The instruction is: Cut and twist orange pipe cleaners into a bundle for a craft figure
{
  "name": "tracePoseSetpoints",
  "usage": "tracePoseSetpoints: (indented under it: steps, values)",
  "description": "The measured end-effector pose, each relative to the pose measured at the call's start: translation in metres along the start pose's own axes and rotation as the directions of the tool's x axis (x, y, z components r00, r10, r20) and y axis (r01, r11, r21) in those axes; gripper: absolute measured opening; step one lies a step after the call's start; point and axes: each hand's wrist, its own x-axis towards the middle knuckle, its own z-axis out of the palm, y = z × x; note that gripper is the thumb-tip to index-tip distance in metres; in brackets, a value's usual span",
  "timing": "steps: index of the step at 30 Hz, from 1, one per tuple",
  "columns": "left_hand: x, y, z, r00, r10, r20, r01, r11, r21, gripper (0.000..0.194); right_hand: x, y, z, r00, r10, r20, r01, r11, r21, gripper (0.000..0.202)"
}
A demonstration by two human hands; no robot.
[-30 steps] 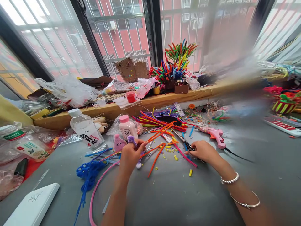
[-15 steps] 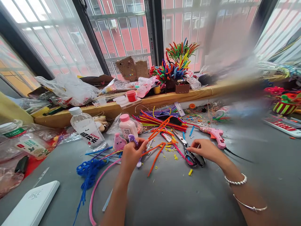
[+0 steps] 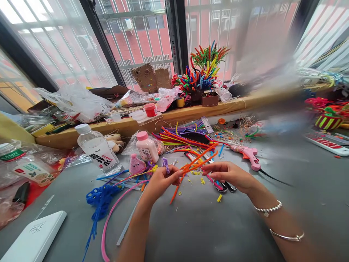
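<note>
My left hand (image 3: pixel 165 177) is closed on several orange pipe cleaners (image 3: pixel 200 160), which point up and to the right and cross one another. A purple fuzzy ring sits on one of its fingers. My right hand (image 3: pixel 230 175) hovers close to the pipe cleaners, thumb and fingers a little apart, nothing visibly held. Beneath it lie scissors (image 3: pixel 231 187), their black handles partly showing and most of the blades hidden. Another orange pipe cleaner (image 3: pixel 173 195) lies on the table under my left hand, among yellow scraps (image 3: pixel 203 181).
Behind my hands lie a bundle of coloured pipe cleaners (image 3: pixel 174 138) and a pink glue gun (image 3: pixel 249 154). To the left stand a water bottle (image 3: pixel 99 151), a pink-capped bottle (image 3: pixel 147 147) and a pink knitted figure (image 3: pixel 137 165). Blue yarn (image 3: pixel 100 200) and a white power bank (image 3: pixel 40 236) lie nearer.
My left hand has turned and moved slightly right, swinging the orange pipe cleaners lower and to the right. My right hand has moved from beside the scissors, up and left towards them.
</note>
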Motion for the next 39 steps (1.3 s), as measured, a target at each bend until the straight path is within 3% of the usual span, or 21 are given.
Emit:
tracePoseSetpoints:
  steps: [9, 18, 30, 34, 39]
  values:
    - [-0.001, -0.003, 0.003, 0.999, -0.035, 0.038, 0.036, 0.999, -0.030, 0.026, 0.000, 0.000, 0.001, 0.999, -0.019, 0.035, 0.017, 0.998, 0.056, 0.029]
    - [0.001, -0.002, 0.002, 1.000, 0.013, -0.019, -0.013, 0.999, -0.038, 0.026, -0.001, -0.001, 0.003, 0.999, -0.008, 0.049, -0.001, 0.986, 0.169, 0.032]
    - [0.005, -0.013, 0.004, 0.998, -0.003, 0.066, 0.003, 1.000, -0.007, 0.027, 0.008, 0.007, 0.007, 0.971, -0.017, -0.239, 0.081, 0.962, 0.259, 0.023]
    - [0.007, -0.011, 0.005, 1.000, -0.018, -0.001, 0.018, 1.000, -0.010, 0.028, 0.012, 0.012, 0.009, 0.944, -0.057, -0.326, 0.124, 0.974, 0.188, 0.026]
    - [0.007, -0.010, -0.001, 0.962, -0.007, -0.274, -0.017, 0.996, -0.084, 0.031, 0.022, 0.016, 0.010, 0.922, -0.039, -0.385, 0.107, 0.982, 0.156, 0.027]
